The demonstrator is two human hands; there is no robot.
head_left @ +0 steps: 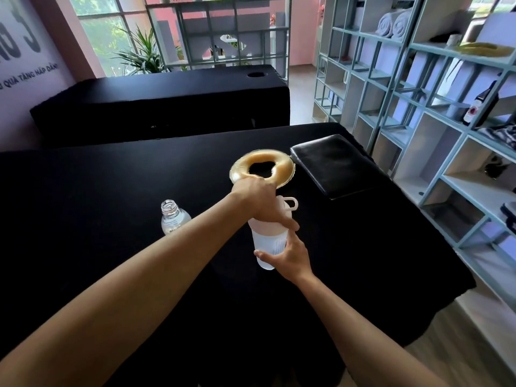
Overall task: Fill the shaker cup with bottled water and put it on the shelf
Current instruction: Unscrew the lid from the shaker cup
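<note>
A translucent white shaker cup (pixel 268 244) stands on the black-covered table (pixel 111 219). My left hand (pixel 259 202) grips its white lid from above; the lid's loop handle (pixel 290 203) sticks out to the right. My right hand (pixel 290 256) wraps the lower body of the cup from the right. A clear plastic water bottle (pixel 173 217) stands uncapped to the left of the cup, apart from both hands. The pale blue shelf unit (pixel 435 141) rises along the right side.
A tan ring-shaped cushion (pixel 245 163) lies just behind the cup, and a black leather pad (pixel 335 166) lies to its right. A second black-covered table (pixel 167 99) stands farther back. The shelves hold rolled towels (pixel 393 23) and a dark bottle (pixel 480 107).
</note>
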